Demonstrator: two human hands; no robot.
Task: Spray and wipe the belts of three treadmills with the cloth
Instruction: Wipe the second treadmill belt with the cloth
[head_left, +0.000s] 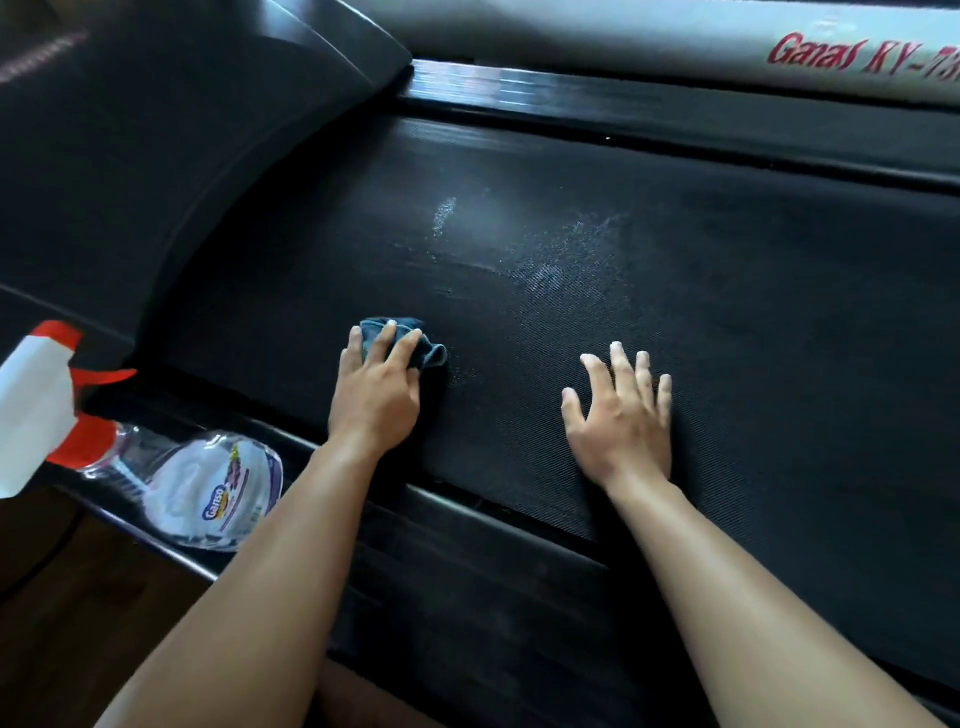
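Observation:
A black textured treadmill belt (701, 291) fills most of the view, with pale patches of spray droplets (561, 249) near its middle. My left hand (376, 389) presses a crumpled dark blue cloth (410, 338) flat onto the belt with straight fingers. To the right, my right hand (621, 421) lies flat on the belt with fingers spread, holding nothing. A clear spray bottle (197, 483) with a white and red trigger head (47, 405) lies on its side on the near side rail at the left.
The treadmill's dark motor cover (156, 145) curves up at the left. A black far side rail (649, 109) runs along the belt's far edge, with a pale frame bearing red lettering (862, 54) behind it. Brown wooden floor (67, 639) shows at the lower left.

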